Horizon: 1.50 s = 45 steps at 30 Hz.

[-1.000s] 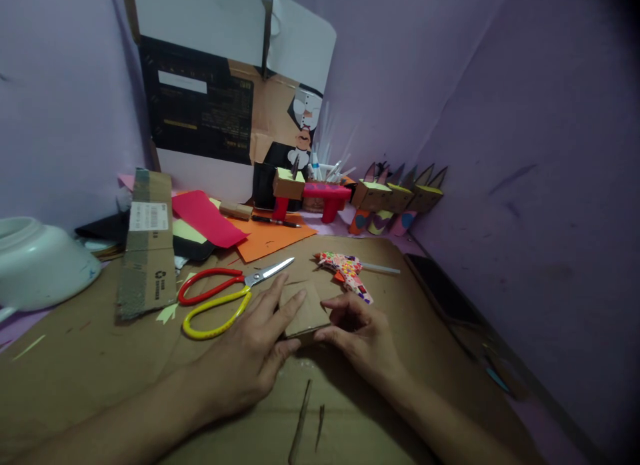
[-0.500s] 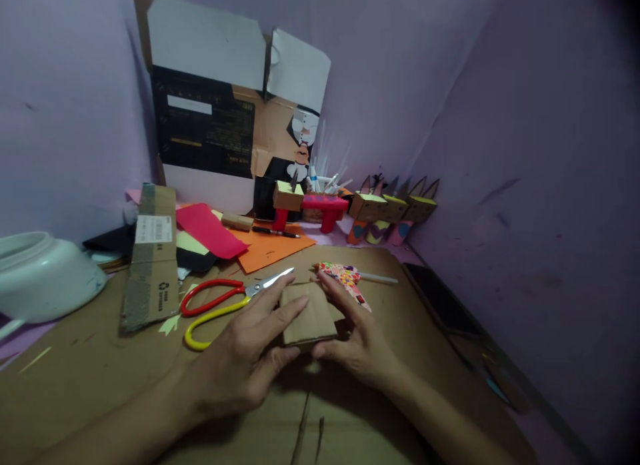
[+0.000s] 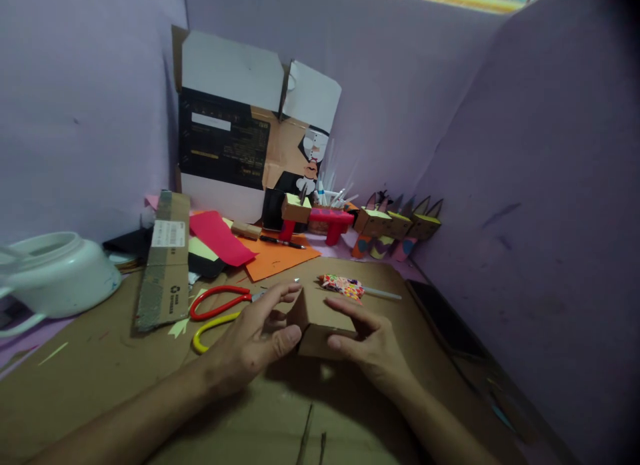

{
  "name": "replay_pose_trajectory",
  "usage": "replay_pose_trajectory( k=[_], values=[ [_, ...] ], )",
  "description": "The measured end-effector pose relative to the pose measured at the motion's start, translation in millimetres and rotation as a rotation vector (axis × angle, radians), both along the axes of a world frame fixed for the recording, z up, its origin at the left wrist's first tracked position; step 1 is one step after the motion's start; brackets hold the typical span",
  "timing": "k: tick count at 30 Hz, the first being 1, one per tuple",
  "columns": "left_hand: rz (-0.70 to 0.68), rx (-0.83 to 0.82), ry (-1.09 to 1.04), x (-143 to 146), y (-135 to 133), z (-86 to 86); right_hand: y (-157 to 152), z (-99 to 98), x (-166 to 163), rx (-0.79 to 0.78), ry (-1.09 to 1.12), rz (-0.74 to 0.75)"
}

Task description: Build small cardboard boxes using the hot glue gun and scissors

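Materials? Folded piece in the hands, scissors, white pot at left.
The folded piece: matte brown cardboard, by its tan colour and sharp crease. The scissors: glossy red and yellow handles, likely plastic; blades mostly hidden behind the left hand. The white pot: smooth with slight sheen, plastic or enamel, cannot tell which.

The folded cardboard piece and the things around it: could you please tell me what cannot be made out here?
- Head view: inside of the folded cardboard piece, hidden by the left hand and right hand gripping it.
- Blades of the scissors, mostly behind the left hand's fingers.
- The white pot, cut off by the left edge.
- Print on the black box panel, too small to read.
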<state>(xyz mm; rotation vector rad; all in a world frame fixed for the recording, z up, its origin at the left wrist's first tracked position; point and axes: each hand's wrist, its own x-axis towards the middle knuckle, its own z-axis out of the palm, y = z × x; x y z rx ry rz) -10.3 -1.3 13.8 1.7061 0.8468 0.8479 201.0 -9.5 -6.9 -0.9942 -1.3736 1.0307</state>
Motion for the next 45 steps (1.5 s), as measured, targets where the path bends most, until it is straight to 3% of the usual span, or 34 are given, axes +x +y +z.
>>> replay_pose_trajectory(
  k=[4, 14, 19, 24, 31, 37, 40, 45],
  values=[
    [0.007, -0.006, 0.011, 0.9, 2.8, 1.0, -0.6, 3.7, 0.3, -0.078, 0.045, -0.033],
    [0.037, 0.014, 0.050, 4.9, -2.3, 9.8, -3.9, 1.5, -3.0, -0.014, 0.055, -0.120],
    [0.120, 0.161, 0.224, -1.0, -2.6, 7.2, -6.7, -1.0, -2.0, -0.003, -0.033, -0.166],
    [-0.029, -0.028, 0.066, -1.0, -1.3, 1.3, -7.9, -4.5, -0.2, 0.035, -0.138, -0.174],
    [0.085, -0.280, -0.123, 11.3, 3.7, -12.5, -14.7, -2.5, -4.2, 0.160, -0.229, -0.089],
    [0.020, -0.377, -0.228, 12.8, 1.4, -13.6, -16.1, -4.4, -5.7, 0.209, -0.210, -0.072],
    [0.011, -0.286, -0.156, 12.6, -3.3, -7.3, -15.8, -3.9, -5.2, 0.252, -0.229, -0.068],
    [0.020, 0.142, 0.178, 7.1, -9.4, -5.7, -15.4, -5.7, -1.8, 0.252, -0.201, -0.029]
  ],
)
